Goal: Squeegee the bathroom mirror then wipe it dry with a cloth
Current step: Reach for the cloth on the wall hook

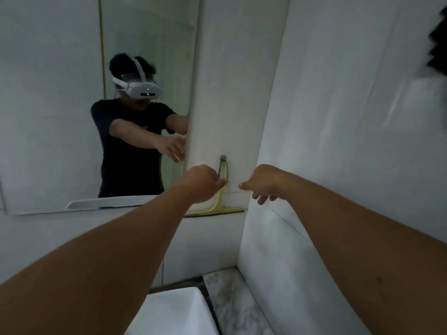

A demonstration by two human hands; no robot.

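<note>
A yellow-green squeegee [221, 201] hangs by its looped handle from a grey wall hook [223, 157], its blade at the bottom, just right of the mirror [48, 117]. My left hand [200, 183] reaches to the handle, fingertips pinching or touching its lower loop. My right hand [262, 183] hovers a little to the right of the squeegee, fingers loosely curled and holding nothing. No cloth is visible.
A white sink basin [174, 310] sits below, beside a marble counter [237, 301]. White tiled walls meet in a corner on the right. The mirror reflects a person in a black shirt. A dark blurred object [437, 52] intrudes at the upper right edge.
</note>
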